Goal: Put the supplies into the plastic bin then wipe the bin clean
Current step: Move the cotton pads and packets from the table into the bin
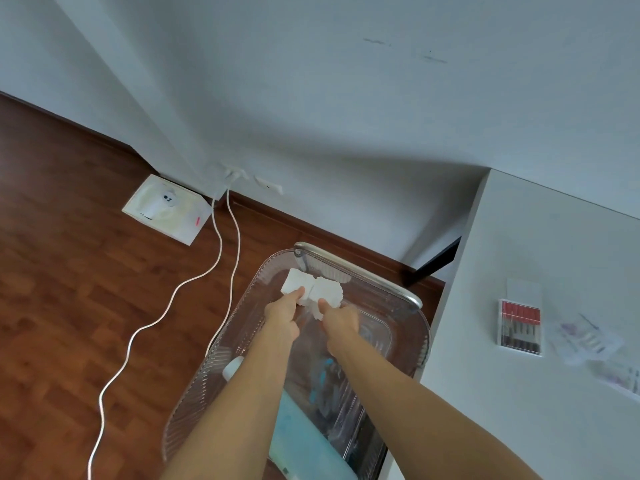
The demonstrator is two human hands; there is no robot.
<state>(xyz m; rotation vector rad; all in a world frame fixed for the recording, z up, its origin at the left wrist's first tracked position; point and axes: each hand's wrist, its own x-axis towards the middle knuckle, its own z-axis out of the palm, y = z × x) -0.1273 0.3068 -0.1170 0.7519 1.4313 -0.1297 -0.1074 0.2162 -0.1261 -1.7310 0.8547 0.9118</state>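
A clear ribbed plastic bin (214, 344) with a metal handle (360, 268) stands on the wooden floor beside a white table. Inside its near end lie a teal pack (304, 441) and darker supplies (329, 386). Both my arms reach over the bin. My left hand (282, 315) and my right hand (341, 318) each pinch a folded white tissue (311, 287), held between them above the bin's far end. The bin's floor under my arms is hidden.
The white table (533, 271) at the right carries a clear case of small bits (521, 327) and plastic packets (588, 341). Two white cables (221, 251) run across the floor from wall sockets. A white box (168, 207) lies by the wall.
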